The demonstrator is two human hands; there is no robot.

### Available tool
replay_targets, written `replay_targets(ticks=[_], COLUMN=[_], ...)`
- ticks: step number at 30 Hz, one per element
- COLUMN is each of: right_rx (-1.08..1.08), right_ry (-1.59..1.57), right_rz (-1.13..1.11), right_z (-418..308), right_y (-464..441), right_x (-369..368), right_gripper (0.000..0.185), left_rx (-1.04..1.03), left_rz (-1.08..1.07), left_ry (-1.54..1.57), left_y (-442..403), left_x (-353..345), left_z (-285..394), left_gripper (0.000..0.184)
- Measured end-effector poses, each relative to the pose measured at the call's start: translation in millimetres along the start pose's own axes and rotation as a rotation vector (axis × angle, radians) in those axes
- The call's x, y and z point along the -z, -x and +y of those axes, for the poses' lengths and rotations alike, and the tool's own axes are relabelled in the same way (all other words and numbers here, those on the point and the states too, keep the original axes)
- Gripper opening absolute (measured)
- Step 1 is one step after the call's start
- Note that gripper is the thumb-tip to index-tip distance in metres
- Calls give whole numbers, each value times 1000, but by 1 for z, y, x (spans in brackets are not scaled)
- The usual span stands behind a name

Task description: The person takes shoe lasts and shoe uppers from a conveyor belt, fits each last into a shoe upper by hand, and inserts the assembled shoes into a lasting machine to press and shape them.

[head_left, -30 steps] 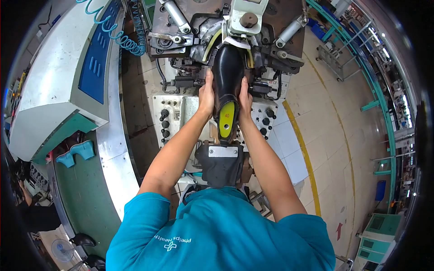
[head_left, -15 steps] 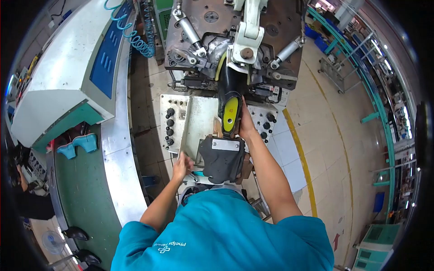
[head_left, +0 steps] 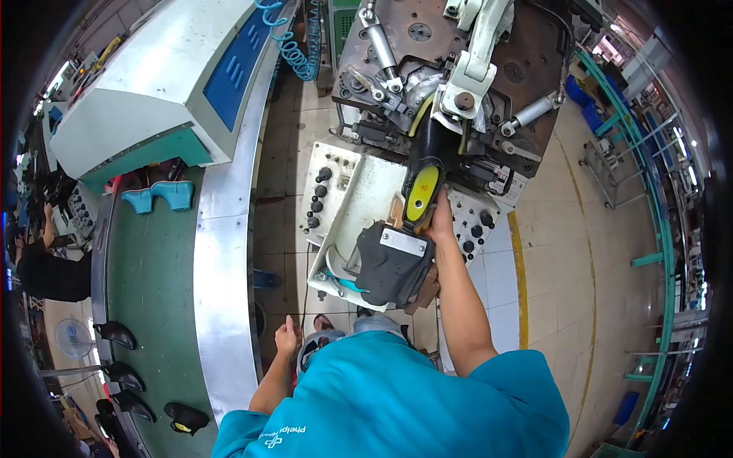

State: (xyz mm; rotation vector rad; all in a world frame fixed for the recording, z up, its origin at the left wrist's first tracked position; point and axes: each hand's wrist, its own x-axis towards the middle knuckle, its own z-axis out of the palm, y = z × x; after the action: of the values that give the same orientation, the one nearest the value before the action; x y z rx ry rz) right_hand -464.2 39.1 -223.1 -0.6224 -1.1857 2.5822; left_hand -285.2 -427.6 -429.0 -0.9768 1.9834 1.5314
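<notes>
A black shoe upper (head_left: 425,156) sits on a yellow-green last (head_left: 421,195) marked 40, its far end under the white clamp head (head_left: 464,101) of a machine. My right hand (head_left: 442,223) is wrapped against the right side of the shoe near its close end; some of the fingers are hidden behind it. Just below the last is a dark padded block (head_left: 393,263) with a metal plate screwed on top. My left hand (head_left: 288,336) hangs low by my left hip, away from the machine, with fingers curled and thumb up; no object shows in it.
Knob panels (head_left: 319,197) flank a white tray (head_left: 366,191) in front of the machine. Along the left runs a green conveyor (head_left: 156,298) carrying teal boots (head_left: 158,197) and several black shoes (head_left: 187,417). A metal edge (head_left: 223,267) borders it. Another person (head_left: 57,267) is at far left.
My left hand has dropped back from beside the tray to my hip. My right hand stays on the shoe. The view has turned, so the machine appears farther right.
</notes>
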Motion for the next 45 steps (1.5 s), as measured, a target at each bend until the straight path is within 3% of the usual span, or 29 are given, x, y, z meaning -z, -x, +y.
replay_targets(ticks=[8,20,23,29,31,45], right_rx=[-6,23,105,-38,68,101], right_ry=[-57,-14,42,-5,7,63], right_rz=[-130,-135,-139,-103,-131,-128], right_z=[8,10,8,-6,-4,-3], right_y=[-18,-34,-30,-2,-6,-10], right_x=[16,23,20,-1,0,5], right_gripper=[57,63,63,60,60,61], left_rx=[-48,39,46,12,8,-13], left_rz=[-17,-15,-9,-34,-42,-32], left_ry=[-101,-139,-140,-149,-148,-164], left_y=[-1,33,33,36,38,45], left_x=[39,95,98,92,91,86], left_z=[-61,-72,-72,-74,-72,-73], left_gripper=[60,56,55,56,56,57])
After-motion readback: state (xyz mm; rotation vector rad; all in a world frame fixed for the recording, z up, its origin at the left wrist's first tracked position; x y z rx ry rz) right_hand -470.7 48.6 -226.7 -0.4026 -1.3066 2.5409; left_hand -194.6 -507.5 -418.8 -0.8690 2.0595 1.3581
